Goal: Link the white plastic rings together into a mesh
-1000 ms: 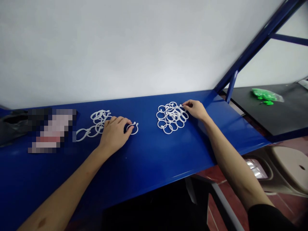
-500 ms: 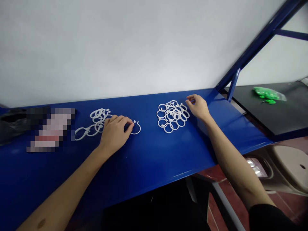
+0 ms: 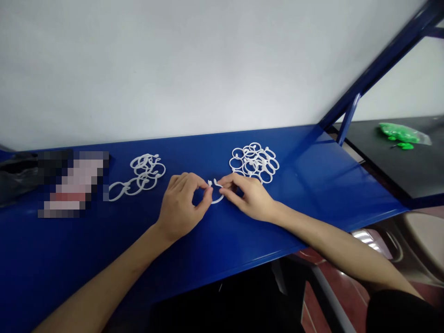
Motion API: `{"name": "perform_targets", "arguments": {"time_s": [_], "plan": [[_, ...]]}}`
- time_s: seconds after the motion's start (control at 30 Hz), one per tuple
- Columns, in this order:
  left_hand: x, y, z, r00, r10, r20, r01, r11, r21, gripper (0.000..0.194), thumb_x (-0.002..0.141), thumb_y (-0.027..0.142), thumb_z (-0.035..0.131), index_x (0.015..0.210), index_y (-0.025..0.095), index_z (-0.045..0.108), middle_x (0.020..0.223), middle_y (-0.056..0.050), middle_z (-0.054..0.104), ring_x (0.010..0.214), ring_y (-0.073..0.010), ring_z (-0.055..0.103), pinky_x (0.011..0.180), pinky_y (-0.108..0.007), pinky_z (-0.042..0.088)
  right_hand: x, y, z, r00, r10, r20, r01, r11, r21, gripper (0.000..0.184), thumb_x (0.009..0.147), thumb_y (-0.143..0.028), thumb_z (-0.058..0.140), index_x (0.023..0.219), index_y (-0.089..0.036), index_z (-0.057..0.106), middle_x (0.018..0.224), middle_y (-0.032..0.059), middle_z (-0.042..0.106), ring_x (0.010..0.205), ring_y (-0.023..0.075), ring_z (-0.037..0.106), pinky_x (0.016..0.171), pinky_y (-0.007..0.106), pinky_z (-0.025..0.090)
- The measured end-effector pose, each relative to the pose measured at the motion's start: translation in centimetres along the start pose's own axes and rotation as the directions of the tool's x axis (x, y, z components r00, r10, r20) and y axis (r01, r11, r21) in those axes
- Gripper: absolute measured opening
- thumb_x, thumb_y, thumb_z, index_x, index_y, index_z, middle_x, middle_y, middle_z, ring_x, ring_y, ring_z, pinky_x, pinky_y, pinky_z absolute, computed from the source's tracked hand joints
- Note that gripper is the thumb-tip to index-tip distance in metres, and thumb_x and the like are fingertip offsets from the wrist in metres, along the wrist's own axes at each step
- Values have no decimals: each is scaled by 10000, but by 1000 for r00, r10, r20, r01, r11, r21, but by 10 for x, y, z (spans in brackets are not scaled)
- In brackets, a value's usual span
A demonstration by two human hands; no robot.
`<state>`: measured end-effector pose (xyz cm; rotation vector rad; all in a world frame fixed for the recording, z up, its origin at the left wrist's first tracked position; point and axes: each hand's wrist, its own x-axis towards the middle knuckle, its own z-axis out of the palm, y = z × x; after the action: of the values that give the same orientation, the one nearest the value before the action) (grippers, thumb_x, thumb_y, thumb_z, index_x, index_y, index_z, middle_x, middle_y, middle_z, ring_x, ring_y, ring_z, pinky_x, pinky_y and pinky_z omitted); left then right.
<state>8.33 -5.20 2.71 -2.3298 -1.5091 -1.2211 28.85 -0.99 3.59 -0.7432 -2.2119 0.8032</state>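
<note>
Left hand (image 3: 183, 203) and right hand (image 3: 250, 197) of mine are pinching opposite sides of an open white plastic ring (image 3: 218, 200) just below the frame's centre, where I'm best gripping lightly and evenly to avoid twisting it.

the open ring (image 3: 218, 201) shows only its lower arc and its two ends; its sides are hidden by the left grip (image 3: 183, 203) and right grip (image 3: 251, 196). the right grip also covers the near edge of the ring pile (image 3: 255, 162), where overlaps make the count impossible to tell. the print on the pixelated packet (image 3: 74, 185) is unreadable. the black bag (image 3: 17, 178) is cut by the left edge, the stool (image 3: 428, 236) by the right. the green pieces (image 3: 398, 132) are too small to tell.
</note>
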Motion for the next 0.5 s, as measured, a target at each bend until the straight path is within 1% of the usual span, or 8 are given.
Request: {"name": "perform_targets", "arguments": {"time_s": [0.07,0.13,0.2,0.27,0.37,0.5], "plan": [[0,3,-1,994,-82,69,89,991,-96,57,948,231,577,895,210,571,816,16,678,747,-151,639,758,-304,467,-1,3,0,999,-20,-32,20,1000,-2,118,997,-253,579,1078,-174,614,882,22,703,730,116,652,665,249,529],[1,4,-1,972,-160,172,195,959,-206,98,980,271,552,923,217,611,843,23,703,758,-135,657,740,-272,473,0,6,-1,996,-72,-50,70,997,-33,111,1002,-242,573,1077,-171,614,893,31,695,743,120,640,680,258,533],[1,4,-1,943,-200,265,278,913,-299,177,1008,306,517,902,225,633,834,31,715,763,-125,669,723,-250,474,0,8,-3,989,-141,-47,137,988,-77,109,1015,-234,552,1076,-169,616,916,46,689,784,133,635,716,278,539],[0,4,-1,923,-212,322,324,879,-350,247,1023,329,489,855,225,638,810,33,715,746,-120,667,708,-240,471,-1,8,-3,979,-205,-17,201,971,-126,122,1034,-230,516,1056,-171,620,930,61,684,820,146,627,748,297,543],[-2,5,-1,915,-194,352,328,868,-373,270,1022,335,489,831,221,641,811,24,713,746,-125,662,711,-241,471,-3,8,-4,962,-265,58,272,942,-198,181,1057,-225,456,1042,-166,626,947,82,683,854,162,616,775,316,539],[-4,5,-2,926,-142,350,276,886,-371,223,1003,269,501,829,214,630,815,16,710,761,-131,664,720,-249,473,-6,6,-5,941,-304,149,336,888,-313,247,1071,-215,401,1031,-147,635,942,98,680,835,170,590,751,315,519]]}}
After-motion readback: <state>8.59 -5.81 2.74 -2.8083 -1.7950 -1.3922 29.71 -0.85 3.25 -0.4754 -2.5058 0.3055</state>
